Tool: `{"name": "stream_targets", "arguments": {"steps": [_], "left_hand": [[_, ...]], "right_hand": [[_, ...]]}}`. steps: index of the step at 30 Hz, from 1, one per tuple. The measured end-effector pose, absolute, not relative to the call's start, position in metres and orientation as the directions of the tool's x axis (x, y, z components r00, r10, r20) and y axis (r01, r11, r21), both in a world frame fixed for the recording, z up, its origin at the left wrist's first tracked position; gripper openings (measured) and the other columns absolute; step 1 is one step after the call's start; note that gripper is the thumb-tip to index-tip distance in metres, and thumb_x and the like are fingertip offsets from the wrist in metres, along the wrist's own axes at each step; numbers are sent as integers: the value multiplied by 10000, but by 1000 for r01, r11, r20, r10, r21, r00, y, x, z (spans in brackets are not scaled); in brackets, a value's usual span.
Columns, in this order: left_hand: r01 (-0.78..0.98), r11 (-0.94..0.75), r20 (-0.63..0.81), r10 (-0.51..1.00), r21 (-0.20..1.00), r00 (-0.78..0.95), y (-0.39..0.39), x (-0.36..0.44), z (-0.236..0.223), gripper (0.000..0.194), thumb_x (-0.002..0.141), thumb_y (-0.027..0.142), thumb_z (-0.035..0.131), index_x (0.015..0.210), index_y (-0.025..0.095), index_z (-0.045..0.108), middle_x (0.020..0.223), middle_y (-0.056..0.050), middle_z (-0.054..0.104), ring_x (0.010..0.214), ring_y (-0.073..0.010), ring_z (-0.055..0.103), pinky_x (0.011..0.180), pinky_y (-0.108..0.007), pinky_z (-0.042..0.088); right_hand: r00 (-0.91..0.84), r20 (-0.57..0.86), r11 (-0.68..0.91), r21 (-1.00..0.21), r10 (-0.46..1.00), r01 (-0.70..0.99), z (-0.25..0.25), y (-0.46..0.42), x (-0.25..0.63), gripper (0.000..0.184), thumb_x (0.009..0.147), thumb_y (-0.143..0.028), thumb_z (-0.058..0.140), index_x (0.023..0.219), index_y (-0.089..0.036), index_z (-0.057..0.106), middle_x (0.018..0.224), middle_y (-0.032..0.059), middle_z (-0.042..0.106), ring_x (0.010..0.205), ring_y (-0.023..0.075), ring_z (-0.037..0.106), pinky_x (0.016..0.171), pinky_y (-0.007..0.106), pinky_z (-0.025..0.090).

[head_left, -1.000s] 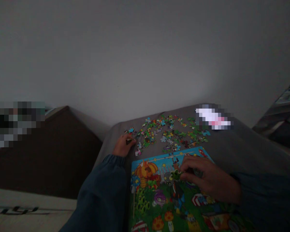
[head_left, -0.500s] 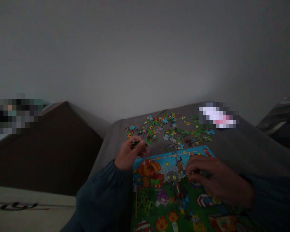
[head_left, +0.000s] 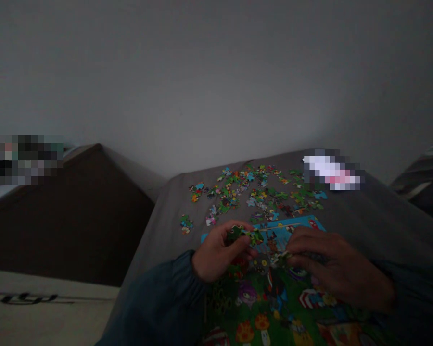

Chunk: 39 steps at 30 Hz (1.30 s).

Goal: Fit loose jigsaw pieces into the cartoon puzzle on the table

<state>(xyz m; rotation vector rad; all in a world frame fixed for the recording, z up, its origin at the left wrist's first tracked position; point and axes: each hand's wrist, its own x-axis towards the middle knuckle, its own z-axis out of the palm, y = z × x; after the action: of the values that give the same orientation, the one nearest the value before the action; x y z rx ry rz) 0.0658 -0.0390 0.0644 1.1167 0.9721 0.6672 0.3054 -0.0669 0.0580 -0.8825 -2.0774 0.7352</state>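
The left hand [head_left: 216, 250], angled inward over the colourful cartoon puzzle board [head_left: 256, 307], pinches green jigsaw pieces [head_left: 254, 235]; the right hand [head_left: 332, 264] pinches a small piece [head_left: 282, 258]. Both hide parts of the board.

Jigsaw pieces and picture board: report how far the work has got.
Done: the picture board shows a broad scene, but I can't tell whether it is printed or assembled. In hand: the left hand holds green pieces; the right hand pinches a small piece over the board. Left: many loose pieces lie scattered on the grey cloth, so much likely remains.
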Motion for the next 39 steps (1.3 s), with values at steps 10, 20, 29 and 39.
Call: {"name": "stream_targets", "arguments": {"steps": [10, 20, 29, 39], "left_hand": [[59, 315, -309, 849, 947, 428, -42, 72, 63, 498, 704, 490, 755, 1031, 159, 577, 656, -11, 714, 572, -108, 645, 574, -228, 517], [81, 316, -324, 876, 945, 358, -46, 78, 64, 508, 669, 538, 762, 979, 145, 670, 620, -5, 691, 534, -104, 614, 558, -232, 498], [-230, 480, -379, 847, 847, 373, -62, 95, 63, 440, 640, 415, 835, 950, 136, 696, 669, -13, 670, 612, -106, 617, 561, -210, 466], [-283, 533, -407, 821, 797, 400, -61, 92, 58, 471, 634, 306, 856, 1051, 139, 713, 680, -16, 656, 613, -76, 575, 603, -199, 425]], "right_hand": [[-426, 381, 539, -764, 821, 355, 59, -64, 307, 92, 872, -239, 633, 787, -233, 667, 751, -27, 655, 693, 99, 615, 679, 214, 482], [-391, 351, 498, -777, 851, 385, 56, -64, 306, 109, 893, -282, 606, 803, -240, 651, 783, -20, 652, 743, 115, 611, 689, 227, 463], [-379, 247, 404, -813, 892, 420, 58, -64, 305, 176, 909, -337, 568, 787, -237, 647, 782, -16, 642, 736, 122, 604, 693, 240, 467], [-360, 201, 355, -827, 911, 436, 56, -61, 304, 183, 883, -371, 596, 791, -236, 680, 775, -4, 659, 721, 137, 612, 679, 254, 474]]}}
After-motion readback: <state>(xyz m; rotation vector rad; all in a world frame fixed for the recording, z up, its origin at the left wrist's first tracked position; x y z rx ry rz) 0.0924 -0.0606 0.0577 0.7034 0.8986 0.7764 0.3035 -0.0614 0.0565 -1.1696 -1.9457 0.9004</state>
